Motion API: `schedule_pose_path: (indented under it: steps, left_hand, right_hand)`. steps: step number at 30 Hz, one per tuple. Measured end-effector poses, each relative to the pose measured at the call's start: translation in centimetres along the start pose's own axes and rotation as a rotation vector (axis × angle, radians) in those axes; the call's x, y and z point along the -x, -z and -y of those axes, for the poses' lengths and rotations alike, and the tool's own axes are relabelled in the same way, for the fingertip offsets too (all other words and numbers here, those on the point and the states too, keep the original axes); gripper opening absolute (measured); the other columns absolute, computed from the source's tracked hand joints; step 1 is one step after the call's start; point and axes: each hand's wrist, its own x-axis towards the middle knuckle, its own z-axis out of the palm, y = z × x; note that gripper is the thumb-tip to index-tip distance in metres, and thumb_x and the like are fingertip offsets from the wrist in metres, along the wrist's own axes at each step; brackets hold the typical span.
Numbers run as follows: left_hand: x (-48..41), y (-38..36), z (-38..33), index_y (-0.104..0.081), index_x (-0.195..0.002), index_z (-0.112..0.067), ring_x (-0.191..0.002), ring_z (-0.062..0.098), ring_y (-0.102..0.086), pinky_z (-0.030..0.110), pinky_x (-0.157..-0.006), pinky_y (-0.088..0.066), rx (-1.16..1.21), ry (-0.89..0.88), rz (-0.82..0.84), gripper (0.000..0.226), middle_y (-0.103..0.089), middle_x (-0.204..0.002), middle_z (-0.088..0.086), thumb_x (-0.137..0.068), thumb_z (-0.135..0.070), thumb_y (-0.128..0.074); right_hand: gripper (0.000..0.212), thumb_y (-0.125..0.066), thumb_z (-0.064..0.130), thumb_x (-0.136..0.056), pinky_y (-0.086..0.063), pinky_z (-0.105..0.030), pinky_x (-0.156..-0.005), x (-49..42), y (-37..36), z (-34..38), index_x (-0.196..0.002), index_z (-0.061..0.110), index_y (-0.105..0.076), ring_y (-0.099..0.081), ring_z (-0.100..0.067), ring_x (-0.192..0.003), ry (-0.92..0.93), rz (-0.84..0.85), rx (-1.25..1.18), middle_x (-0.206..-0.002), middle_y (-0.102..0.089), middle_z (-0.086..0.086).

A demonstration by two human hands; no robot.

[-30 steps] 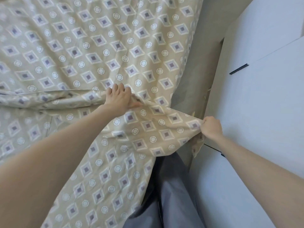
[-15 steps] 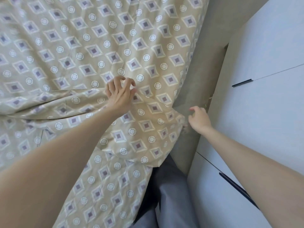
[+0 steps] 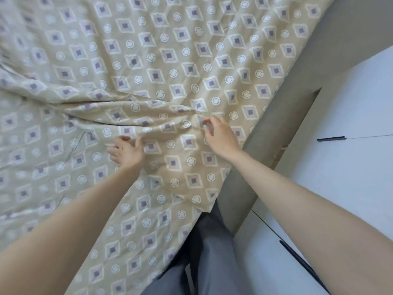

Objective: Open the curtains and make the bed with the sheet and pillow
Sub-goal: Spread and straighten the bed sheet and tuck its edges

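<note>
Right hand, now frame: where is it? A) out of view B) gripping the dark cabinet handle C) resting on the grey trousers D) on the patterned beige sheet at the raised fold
D: the right hand is over the beige diamond-and-circle patterned sheet, its fingers at the bunched fold, well clear of the white cabinet's dark handle and above the grey trousers.

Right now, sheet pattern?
Beige sheet with purple-centred diamonds and white circles; head view shows it.

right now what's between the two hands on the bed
Head view: only patterned sheet, bunched into a raised fold running between the left hand and right hand.
</note>
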Motion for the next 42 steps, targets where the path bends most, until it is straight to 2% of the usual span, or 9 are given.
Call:
schedule_pose_path:
  steps: [4, 12, 16, 23, 28, 31, 35, 39, 42]
  left_hand:
    - [-1.2, 2.5, 1.5, -0.029, -0.133, -0.015, -0.117, 0.032, -0.045, 0.033, -0.091, -0.036, 0.247, 0.208, 0.097, 0.051, -0.021, -0.140, 0.017, -0.093, -0.038, -0.051]
    - [-6.6, 6.2, 3.6, -0.033, -0.141, -0.006, -0.121, 0.028, -0.051, 0.039, -0.101, -0.044, 0.629, 0.344, 0.247, 0.056, -0.048, -0.137, 0.011, -0.097, -0.038, -0.047]
    - [-8.8, 8.3, 3.5, -0.051, -0.111, -0.015, -0.073, 0.009, -0.053, 0.021, -0.057, -0.049, 0.794, 0.341, 0.340, 0.023, -0.056, -0.090, 0.000, -0.099, -0.034, -0.044]
    - [-12.8, 8.9, 4.1, -0.052, -0.084, -0.016, -0.078, 0.014, -0.059, 0.023, -0.066, -0.052, 0.895, 0.461, 0.382, 0.012, -0.058, -0.097, 0.003, -0.094, -0.020, -0.046]
    - [-15.4, 8.4, 2.7, -0.055, -0.101, -0.016, -0.073, 0.012, -0.059, 0.024, -0.068, -0.052, 1.120, 0.502, 0.229, 0.019, -0.062, -0.085, 0.001, -0.097, -0.034, -0.051]
    - [-17.0, 8.8, 1.7, -0.059, -0.116, -0.011, -0.100, 0.019, -0.063, 0.033, -0.091, -0.052, 1.216, 0.512, 0.215, 0.041, -0.065, -0.114, 0.006, -0.095, -0.045, -0.048]
    - [-18.3, 9.4, 1.7, -0.060, -0.078, -0.018, -0.082, 0.022, -0.060, 0.034, -0.069, -0.049, 1.054, 0.504, 0.027, 0.024, -0.062, -0.086, 0.005, -0.092, -0.037, -0.056]
    - [-18.7, 10.4, 0.0, -0.048, -0.060, -0.014, -0.058, 0.015, -0.040, 0.028, -0.055, -0.036, 0.815, 0.334, -0.221, 0.038, -0.040, -0.057, -0.001, -0.093, -0.033, -0.054]
    - [-18.6, 10.6, -0.5, -0.037, -0.050, -0.016, -0.050, 0.014, -0.031, 0.028, -0.054, -0.036, 0.743, 0.363, -0.369, 0.049, -0.034, -0.052, -0.001, -0.093, -0.030, -0.055]
  right_hand:
    - [0.037, -0.040, 0.015, -0.097, -0.042, -0.034, -0.087, -1.9, -0.8, 4.2, -0.133, 0.020, -0.047, -0.052, -0.021, -0.116, 0.058, 0.058, 0.116, -0.138, -0.043, 0.000]
    - [0.037, -0.038, 0.008, -0.096, -0.041, -0.033, -0.094, -5.4, -2.6, 10.9, -0.127, 0.020, -0.053, -0.051, -0.020, -0.119, 0.096, 0.054, 0.146, -0.137, -0.048, 0.002]
    - [0.036, -0.038, 0.009, -0.096, -0.042, -0.030, -0.090, -7.9, -4.1, 14.3, -0.122, 0.022, -0.059, -0.053, -0.018, -0.118, 0.121, 0.046, 0.211, -0.134, -0.055, 0.004]
    - [0.036, -0.045, 0.012, -0.093, -0.045, -0.038, -0.095, -13.3, -8.7, 19.7, -0.127, 0.021, -0.053, -0.053, -0.024, -0.119, 0.226, 0.181, 0.342, -0.131, -0.056, 0.000]
    - [0.021, -0.056, 0.038, -0.091, -0.046, -0.035, -0.083, -16.9, -11.5, 22.9, -0.104, 0.023, -0.056, -0.057, -0.024, -0.107, 0.270, 0.411, 0.412, -0.114, -0.058, -0.003]
    - [0.017, -0.051, 0.035, -0.092, -0.038, -0.031, -0.062, -18.1, -11.1, 24.1, -0.080, 0.024, -0.045, -0.059, -0.027, -0.084, 0.349, 0.307, 0.376, -0.085, -0.059, 0.000]
    - [0.007, -0.040, 0.023, -0.095, -0.036, -0.032, -0.064, -19.9, -8.0, 24.8, -0.093, 0.020, -0.046, -0.056, -0.028, -0.076, 0.324, 0.062, 0.328, -0.079, -0.059, -0.001]
    - [0.010, -0.036, 0.012, -0.093, -0.054, -0.045, -0.065, -22.4, -6.6, 24.8, -0.088, 0.019, -0.042, -0.068, -0.029, -0.060, 0.167, 0.065, 0.151, -0.071, -0.057, 0.000]
    - [0.016, -0.036, 0.011, -0.089, -0.053, -0.050, -0.076, -23.1, -7.6, 25.1, -0.079, 0.024, -0.037, -0.068, -0.036, -0.076, 0.130, 0.064, 0.083, -0.083, -0.060, -0.005]
